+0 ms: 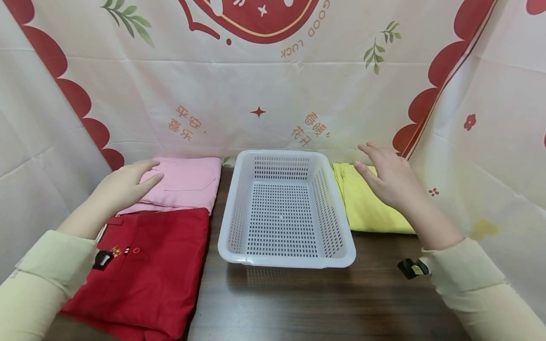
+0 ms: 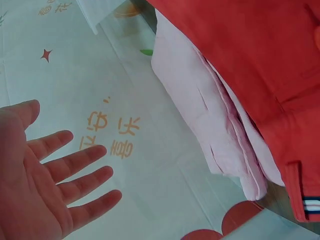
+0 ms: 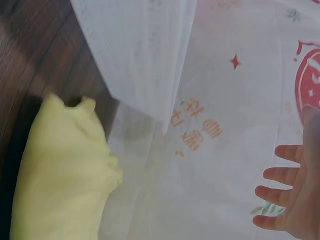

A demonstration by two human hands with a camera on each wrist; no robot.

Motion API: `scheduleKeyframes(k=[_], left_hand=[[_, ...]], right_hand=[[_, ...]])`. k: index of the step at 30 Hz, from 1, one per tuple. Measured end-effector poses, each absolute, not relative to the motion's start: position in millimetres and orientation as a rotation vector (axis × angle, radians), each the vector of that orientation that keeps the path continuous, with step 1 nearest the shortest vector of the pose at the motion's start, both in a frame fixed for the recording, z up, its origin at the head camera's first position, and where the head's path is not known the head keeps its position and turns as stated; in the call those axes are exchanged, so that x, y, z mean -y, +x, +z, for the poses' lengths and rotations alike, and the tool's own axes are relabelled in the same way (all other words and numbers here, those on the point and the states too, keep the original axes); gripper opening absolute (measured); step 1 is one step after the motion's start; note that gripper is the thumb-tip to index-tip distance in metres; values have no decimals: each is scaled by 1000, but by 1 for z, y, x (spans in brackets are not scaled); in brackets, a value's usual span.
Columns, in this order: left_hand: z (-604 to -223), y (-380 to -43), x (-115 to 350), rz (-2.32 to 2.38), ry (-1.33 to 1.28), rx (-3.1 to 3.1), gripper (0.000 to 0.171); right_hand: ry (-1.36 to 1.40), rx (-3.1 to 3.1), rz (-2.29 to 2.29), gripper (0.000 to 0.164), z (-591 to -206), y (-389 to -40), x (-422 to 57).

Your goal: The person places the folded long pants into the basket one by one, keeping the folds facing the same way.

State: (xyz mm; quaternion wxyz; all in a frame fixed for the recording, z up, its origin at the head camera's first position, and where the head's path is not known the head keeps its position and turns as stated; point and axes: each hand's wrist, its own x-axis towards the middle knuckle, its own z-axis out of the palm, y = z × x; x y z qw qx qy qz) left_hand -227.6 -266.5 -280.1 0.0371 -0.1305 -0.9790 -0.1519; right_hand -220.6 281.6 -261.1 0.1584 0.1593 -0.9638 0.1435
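My left hand [image 1: 128, 185] hovers over the folded pink garment [image 1: 187, 182], its fingers extended and nothing held. Nearer me lies a folded red garment [image 1: 158, 265] with a button and a small embroidered patch, overlapping the pink one's near edge. On the other side, my right hand [image 1: 390, 177] is raised above a folded yellow garment [image 1: 367, 208], partly hiding it; its fingers are spread and hold nothing. Between the hands stands a white perforated plastic basket [image 1: 350, 253] with a bare bottom. Both wrist views show the hands [image 2: 35, 185] [image 3: 300, 185] apart from the cloth.
A printed cloth curtain [image 1: 256, 85] hangs behind the basket and along both sides. The dark wooden table [image 1: 273, 308] shows in front of the basket. Small black straps [image 1: 413, 268] sit at the wrists.
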Motion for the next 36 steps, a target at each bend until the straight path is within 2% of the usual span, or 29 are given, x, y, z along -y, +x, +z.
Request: scheduleKeyframes(k=[17, 36], left_hand=[[-282, -211, 295, -429, -368, 3035, 58], [-303, -195, 332, -538, -314, 2996, 51]], right_hand=[[604, 2639, 665, 54, -262, -197, -236], [835, 2398, 1025, 41, -284, -168, -182]])
